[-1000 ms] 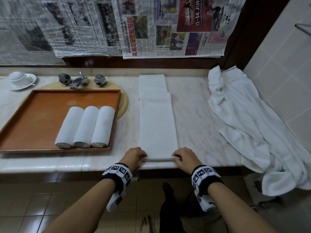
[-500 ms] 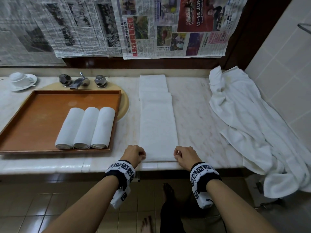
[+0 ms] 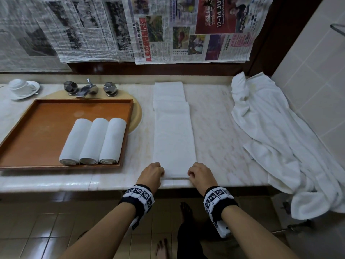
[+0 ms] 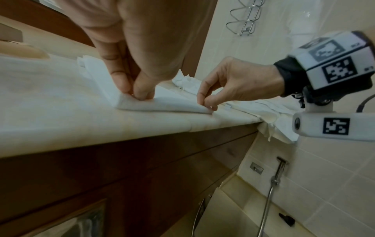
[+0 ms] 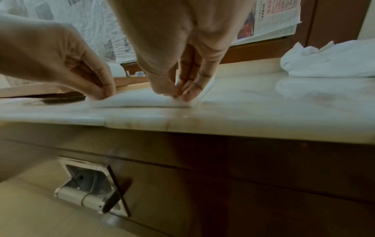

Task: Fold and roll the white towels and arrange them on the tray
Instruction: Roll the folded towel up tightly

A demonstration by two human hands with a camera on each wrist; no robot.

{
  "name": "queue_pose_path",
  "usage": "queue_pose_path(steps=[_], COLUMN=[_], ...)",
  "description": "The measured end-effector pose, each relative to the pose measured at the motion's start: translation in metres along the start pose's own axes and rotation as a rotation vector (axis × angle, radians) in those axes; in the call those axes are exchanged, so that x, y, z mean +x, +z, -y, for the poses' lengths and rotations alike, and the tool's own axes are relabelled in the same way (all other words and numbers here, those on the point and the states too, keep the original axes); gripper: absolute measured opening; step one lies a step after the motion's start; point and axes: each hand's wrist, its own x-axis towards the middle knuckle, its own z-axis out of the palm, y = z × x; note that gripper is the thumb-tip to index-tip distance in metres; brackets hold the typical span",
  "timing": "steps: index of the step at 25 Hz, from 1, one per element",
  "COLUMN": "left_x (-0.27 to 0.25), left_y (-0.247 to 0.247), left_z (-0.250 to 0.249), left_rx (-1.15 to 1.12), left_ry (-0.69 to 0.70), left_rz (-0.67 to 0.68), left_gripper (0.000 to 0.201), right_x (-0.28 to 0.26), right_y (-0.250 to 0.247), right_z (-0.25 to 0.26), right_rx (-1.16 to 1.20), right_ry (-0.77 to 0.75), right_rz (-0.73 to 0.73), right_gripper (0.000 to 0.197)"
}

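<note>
The marble counter [image 3: 214,128] filled mid-frame, the tray [image 3: 37,139] at left holding three rolled towels [image 3: 93,141]. The folded towel [image 3: 174,135] ran lengthwise up the centre, away from the person. Left hand [image 3: 152,173] and right hand [image 3: 200,174] pinched its near corners, equally close, likely to roll it upward.

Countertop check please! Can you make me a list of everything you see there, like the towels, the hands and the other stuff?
Surface: marble countertop, pale.
Job's things: folded towel lying flat; three rolled towels side by side in wooden tray.
Clutter: crumpled white cloth hanging off the edge; cup and saucer.
Grippers: left hand and right hand pinch the towel's near corners.
Cables: nothing seen.
Surroundings: faucet, newspapers, tiled wall.
</note>
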Motion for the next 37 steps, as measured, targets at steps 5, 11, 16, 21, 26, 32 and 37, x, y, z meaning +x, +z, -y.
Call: queue_pose_path(steps=[5, 11, 16, 21, 26, 32, 37], left_x=[-0.005, 0.002, 0.004, 0.017, 0.029, 0.033, 0.018], left_y=[0.001, -0.005, -0.01, -0.019, -0.031, -0.023, -0.012], left_z=[0.003, 0.005, 0.012, 0.022, 0.024, 0.012, 0.008], left_rx=[-0.039, 0.081, 0.148, -0.018, -0.208, -0.102, -0.022], left_ry=[0.03, 0.065, 0.081, 0.086, -0.035, -0.088, -0.023], left_rz=[0.006, 0.03, 0.083, 0.149, 0.1, 0.06, 0.007], left_gripper=[0.029, 0.026, 0.03, 0.024, 0.015, 0.011, 0.023], right_x=[-0.001, 0.008, 0.01, 0.014, 0.023, 0.033, 0.022], right_y=[-0.002, -0.014, -0.017, -0.026, -0.034, -0.027, -0.009], right_z=[-0.005, -0.009, -0.014, -0.012, -0.004, 0.002, 0.003], right_rx=[-0.05, -0.102, -0.035, 0.04, -0.005, -0.141, -0.136], right_ry=[-0.062, -0.032, 0.028, 0.11, 0.153, 0.089, -0.086], right_rz=[0.038, 0.059, 0.078, 0.106, 0.151, 0.093, 0.04], right_gripper=[0.014, 0.023, 0.022, 0.01, 0.009, 0.019, 0.017])
